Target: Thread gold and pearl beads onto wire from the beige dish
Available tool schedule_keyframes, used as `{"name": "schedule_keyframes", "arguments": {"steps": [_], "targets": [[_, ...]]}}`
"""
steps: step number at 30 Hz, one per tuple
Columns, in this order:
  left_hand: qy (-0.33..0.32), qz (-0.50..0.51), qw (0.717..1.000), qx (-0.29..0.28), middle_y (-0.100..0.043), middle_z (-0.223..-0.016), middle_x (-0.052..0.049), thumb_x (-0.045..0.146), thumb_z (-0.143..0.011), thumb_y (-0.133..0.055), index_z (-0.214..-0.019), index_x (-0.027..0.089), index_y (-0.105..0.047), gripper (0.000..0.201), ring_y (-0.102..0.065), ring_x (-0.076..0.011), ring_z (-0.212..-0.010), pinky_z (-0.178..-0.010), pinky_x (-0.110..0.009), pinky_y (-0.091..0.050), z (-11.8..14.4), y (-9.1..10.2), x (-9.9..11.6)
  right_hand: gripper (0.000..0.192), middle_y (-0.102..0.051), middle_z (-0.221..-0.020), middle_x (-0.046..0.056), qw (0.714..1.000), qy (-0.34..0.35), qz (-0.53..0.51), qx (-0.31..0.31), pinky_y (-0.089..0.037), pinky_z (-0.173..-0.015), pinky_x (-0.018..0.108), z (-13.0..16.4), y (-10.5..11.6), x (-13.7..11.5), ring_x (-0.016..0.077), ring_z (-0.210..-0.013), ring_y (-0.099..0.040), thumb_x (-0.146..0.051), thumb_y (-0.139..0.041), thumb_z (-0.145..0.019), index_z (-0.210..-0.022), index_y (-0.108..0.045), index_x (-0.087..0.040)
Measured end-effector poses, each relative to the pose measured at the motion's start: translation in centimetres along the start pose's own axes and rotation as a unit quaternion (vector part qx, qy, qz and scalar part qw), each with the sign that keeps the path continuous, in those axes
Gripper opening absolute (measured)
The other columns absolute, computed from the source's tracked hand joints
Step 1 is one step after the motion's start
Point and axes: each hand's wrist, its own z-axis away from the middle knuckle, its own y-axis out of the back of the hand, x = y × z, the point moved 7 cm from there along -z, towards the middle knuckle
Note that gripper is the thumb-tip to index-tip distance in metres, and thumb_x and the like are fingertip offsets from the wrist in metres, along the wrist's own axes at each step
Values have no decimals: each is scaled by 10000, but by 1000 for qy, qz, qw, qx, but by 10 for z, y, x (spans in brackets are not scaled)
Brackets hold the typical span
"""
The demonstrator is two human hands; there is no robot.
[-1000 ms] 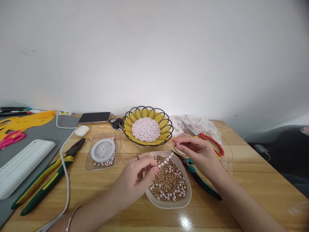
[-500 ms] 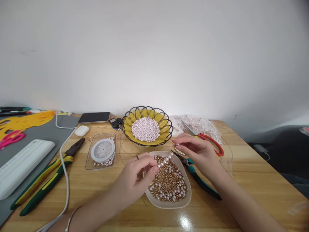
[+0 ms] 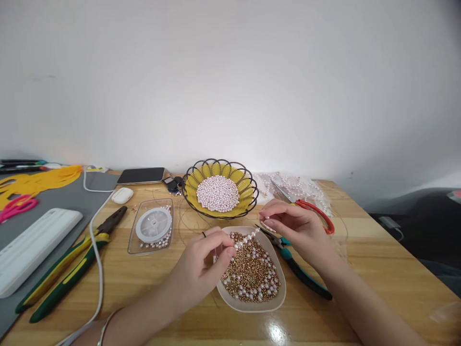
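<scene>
My left hand (image 3: 201, 266) rests at the left rim of a white dish (image 3: 279, 300) full of gold and pearl beads, its fingertips pinched on the near end of a short beaded strand (image 3: 247, 239). That strand of white pearls runs up and right across the dish. My right hand (image 3: 293, 226) hovers just beyond the dish's far right corner, thumb and fingers pinched on the strand's other end.
A black wire basket (image 3: 220, 190) with a yellow liner holds pink pearls behind the dish. Teal-handled pliers (image 3: 300, 271) and red-handled scissors (image 3: 311, 209) lie under and behind my right hand. A clear box with a thread spool (image 3: 153, 226), green-yellow cutters (image 3: 68, 266), a cable, a phone (image 3: 141, 175) lie left.
Both hands stay almost still; my right hand's fingers have shifted slightly on the strand's end.
</scene>
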Motion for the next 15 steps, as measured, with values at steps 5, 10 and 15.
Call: {"name": "schedule_keyframes", "arguments": {"steps": [5, 10, 15], "targets": [[3, -5, 1000, 11, -494, -751, 9, 224, -1006, -504, -809, 186, -570, 211, -501, -148, -705, -611, -262, -365, -1, 2, 0, 55, -766, -822, 49, 1000, 7, -1, -15, -567, -686, 354, -2, -2, -5, 213, -794, -683, -284, -785, -865, -903, -824, -294], [1, -11, 1000, 17, -511, -751, 10, 215, -1004, -499, -813, 189, -580, 209, -507, -149, -714, -632, -266, -374, -1, 3, 1, 47, -774, -834, 44, 1000, 9, -13, -25, -574, -676, 355, -3, -3, -8, 214, -801, -693, -303, -798, -861, -895, -827, -317], [1, -13, 1000, 18, -500, -745, 10, 222, -1002, -504, -807, 187, -574, 210, -505, -150, -706, -629, -267, -372, -2, 2, 0, 57, -758, -783, 44, 999, 5, -19, -38, -574, -648, 347, -4, -5, -7, 211, -761, -688, -339, -813, -850, -890, -830, -302]]}}
